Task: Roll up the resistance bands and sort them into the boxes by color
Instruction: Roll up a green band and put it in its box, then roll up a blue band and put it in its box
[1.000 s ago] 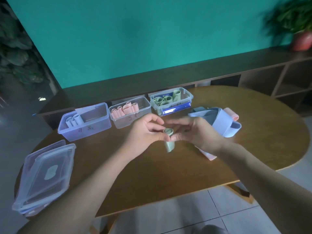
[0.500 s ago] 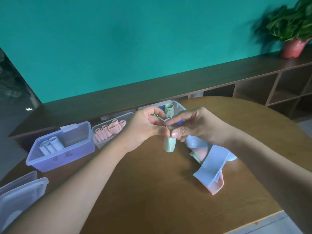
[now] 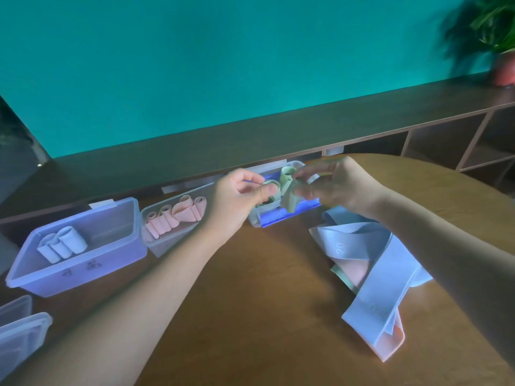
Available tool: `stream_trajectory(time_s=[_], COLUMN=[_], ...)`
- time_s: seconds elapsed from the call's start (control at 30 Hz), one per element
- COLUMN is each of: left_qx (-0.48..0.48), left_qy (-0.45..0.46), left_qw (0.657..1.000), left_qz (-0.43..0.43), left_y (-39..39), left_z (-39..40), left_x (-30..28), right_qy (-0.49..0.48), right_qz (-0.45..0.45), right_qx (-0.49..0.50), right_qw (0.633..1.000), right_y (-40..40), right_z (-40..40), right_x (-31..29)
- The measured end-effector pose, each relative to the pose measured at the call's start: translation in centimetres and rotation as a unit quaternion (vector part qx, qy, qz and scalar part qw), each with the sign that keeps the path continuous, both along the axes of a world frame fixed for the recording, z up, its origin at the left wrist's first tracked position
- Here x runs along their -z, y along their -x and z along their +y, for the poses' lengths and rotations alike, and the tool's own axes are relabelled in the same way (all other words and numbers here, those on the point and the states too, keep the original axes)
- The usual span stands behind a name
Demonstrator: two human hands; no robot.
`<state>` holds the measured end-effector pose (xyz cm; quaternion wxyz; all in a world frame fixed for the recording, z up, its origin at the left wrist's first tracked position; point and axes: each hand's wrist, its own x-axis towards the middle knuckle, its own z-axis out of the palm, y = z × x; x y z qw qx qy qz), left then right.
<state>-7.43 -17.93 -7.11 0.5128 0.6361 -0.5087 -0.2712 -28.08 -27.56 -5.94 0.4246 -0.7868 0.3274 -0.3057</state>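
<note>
A: Green rolled band (image 3: pixel 289 203): location?

B: Head view: over the green box (image 3: pixel 278 215) at the table's far edge. Right hand (image 3: pixel 334 185) pinches it; left hand (image 3: pixel 239 196) fingers curl, contact unclear.

A: Handling?

B: Likely soft, light, springy; grip mid-roll to prevent unrolling.

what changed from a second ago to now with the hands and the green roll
Both hands carried the green roll from over the table to the box of green rolls. The right hand still grips it; the left hand now pinches a roll in the box. The blue and pink boxes and loose bands look unchanged.
</note>
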Motion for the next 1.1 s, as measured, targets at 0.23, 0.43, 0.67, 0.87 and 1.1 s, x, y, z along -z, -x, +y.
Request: stream_trajectory(time_s=[0.23,0.43,0.67,0.87,1.1], left_qx=[-0.070,-0.084,-0.079,-0.077,-0.064], left_qy=[0.034,0.055,0.060,0.046,0.038], left_qw=[0.984,0.976,0.974,0.972,0.973], left_qz=[-0.161,-0.195,-0.205,-0.216,-0.219], left_y=[-1.7,-2.3,-3.0,-3.5,-3.5], left_z=[-1.5,-2.9,-3.0,-2.8,-2.9], left_x=[3.0,4.3,4.9,5.0,5.3], right_qy=[0.092,0.106,0.076,0.000,-0.001], right_qz=[0.064,0.181,0.248,0.286,0.322], right_qx=[0.114,0.075,0.053,0.004,0.007], right_qw=[0.987,0.975,0.964,0.958,0.947], right_y=[-3.5,-5.7,-6.9,-7.5,-9.0], right_z=[-6.4,-8.2,-8.9,-10.5,-11.0], right_x=[2.5,3.7,5.0,4.8,5.3])
